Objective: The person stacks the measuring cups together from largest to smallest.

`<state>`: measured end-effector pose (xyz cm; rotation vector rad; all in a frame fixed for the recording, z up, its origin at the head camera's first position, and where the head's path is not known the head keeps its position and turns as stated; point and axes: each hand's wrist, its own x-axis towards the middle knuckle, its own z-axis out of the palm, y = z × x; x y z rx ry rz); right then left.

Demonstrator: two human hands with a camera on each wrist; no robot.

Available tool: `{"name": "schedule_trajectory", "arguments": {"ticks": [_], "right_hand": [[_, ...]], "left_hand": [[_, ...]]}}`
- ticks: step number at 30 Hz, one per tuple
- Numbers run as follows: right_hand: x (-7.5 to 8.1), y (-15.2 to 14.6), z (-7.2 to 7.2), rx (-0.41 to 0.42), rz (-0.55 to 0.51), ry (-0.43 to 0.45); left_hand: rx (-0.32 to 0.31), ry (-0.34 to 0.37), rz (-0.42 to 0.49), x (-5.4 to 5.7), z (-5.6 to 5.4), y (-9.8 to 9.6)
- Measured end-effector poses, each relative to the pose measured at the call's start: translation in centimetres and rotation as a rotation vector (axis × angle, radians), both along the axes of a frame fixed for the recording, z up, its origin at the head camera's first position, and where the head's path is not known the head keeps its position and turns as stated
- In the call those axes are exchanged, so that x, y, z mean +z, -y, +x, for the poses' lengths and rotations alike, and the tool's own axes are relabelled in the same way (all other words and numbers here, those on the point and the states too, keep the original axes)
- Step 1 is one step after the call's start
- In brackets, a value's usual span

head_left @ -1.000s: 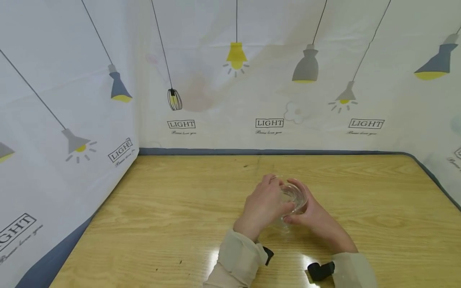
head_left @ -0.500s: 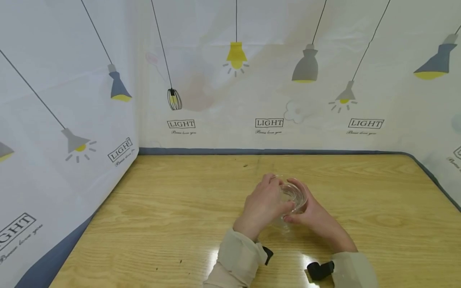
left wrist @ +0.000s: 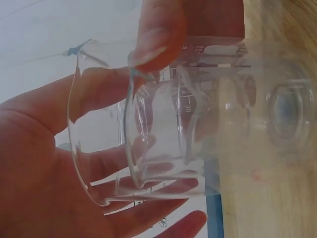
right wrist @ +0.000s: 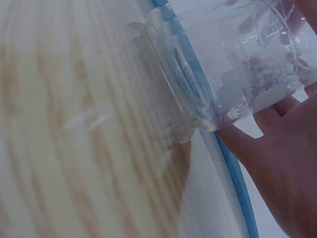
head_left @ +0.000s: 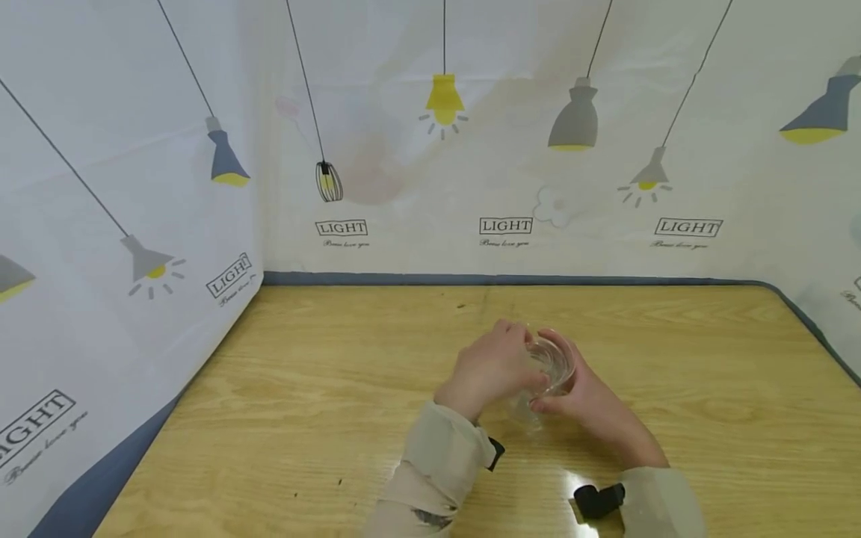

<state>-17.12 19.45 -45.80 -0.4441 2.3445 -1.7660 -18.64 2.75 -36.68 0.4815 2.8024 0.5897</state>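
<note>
Clear glass beakers [head_left: 560, 368] with printed white scale marks are nested, one rim inside another, between my two hands. My left hand [head_left: 489, 368] grips the stack from the left, its fingers on the far side and its thumb at the rim. From the right, my right hand [head_left: 584, 394] curls round the glass, thumb in front and fingers behind. The left wrist view shows a spouted outer rim [left wrist: 73, 130] and a smaller rim inside it. In the right wrist view the round glass base [right wrist: 184, 74] is close over the table. Transparent glass hides how many are nested.
The wood-grain table [head_left: 323, 388] stretches around both hands. A white cloth wall [head_left: 403, 172] printed with lamps and lettering stands behind and at the sides. Black wrist cameras [head_left: 597, 502] sit at the beige sleeves [head_left: 662, 499], close to the tabletop.
My left wrist has turned slightly and its sleeve has shifted up and left, while the fingers stay on the glass. My right hand keeps its grip. The head view has shifted slightly.
</note>
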Motion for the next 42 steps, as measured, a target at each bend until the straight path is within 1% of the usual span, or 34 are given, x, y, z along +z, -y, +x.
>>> {"name": "schedule_trajectory", "arguments": {"ticks": [2, 5, 7, 8, 9, 11, 15, 17, 22, 27, 31, 35, 38, 42], "right_hand": [[0.1, 0.0, 0.0, -0.002, 0.006, 0.007], [0.1, -0.2, 0.1, -0.007, 0.01, 0.007], [0.2, -0.2, 0.2, -0.004, 0.009, 0.004], [0.1, -0.3, 0.2, 0.002, 0.001, 0.003], [0.1, -0.2, 0.2, 0.005, 0.0, -0.002], [0.1, -0.2, 0.1, 0.022, -0.016, -0.003], [0.2, 0.0, -0.1, 0.042, -0.031, -0.011], [0.3, 0.1, -0.1, 0.047, -0.035, -0.015], [0.3, 0.2, -0.1, 0.048, -0.028, -0.019], [0.1, 0.1, 0.1, 0.04, -0.023, -0.015], [0.2, 0.3, 0.1, 0.028, -0.016, -0.016], [0.2, 0.4, 0.1, 0.016, 0.001, -0.007], [0.1, 0.4, 0.2, 0.012, 0.009, -0.007], [0.2, 0.5, 0.3, 0.016, -0.005, -0.006]], "left_hand": [[-0.017, 0.027, 0.041, 0.0, -0.4, 0.1], [-0.057, 0.101, 0.158, 0.0, -1.0, 0.3], [-0.084, 0.148, 0.221, -0.1, -1.3, 0.4], [-0.089, 0.17, 0.243, -0.1, -1.5, 0.5], [-0.099, 0.178, 0.246, -0.1, -1.6, 0.5], [-0.113, 0.164, 0.208, 0.0, -1.6, 0.7], [-0.131, 0.104, 0.087, 0.3, -1.5, 0.8], [-0.13, 0.094, 0.043, 0.5, -1.4, 0.9], [-0.123, 0.089, 0.003, 0.7, -1.3, 0.9], [-0.126, 0.076, 0.018, 0.4, -1.2, 0.8], [-0.12, 0.067, 0.038, 0.2, -1.3, 1.1], [-0.107, 0.064, 0.077, -0.2, -1.2, 1.4], [-0.104, 0.054, 0.128, -0.7, -1.0, 1.6], [-0.105, 0.041, 0.157, -1.1, -0.7, 2.0]]}}
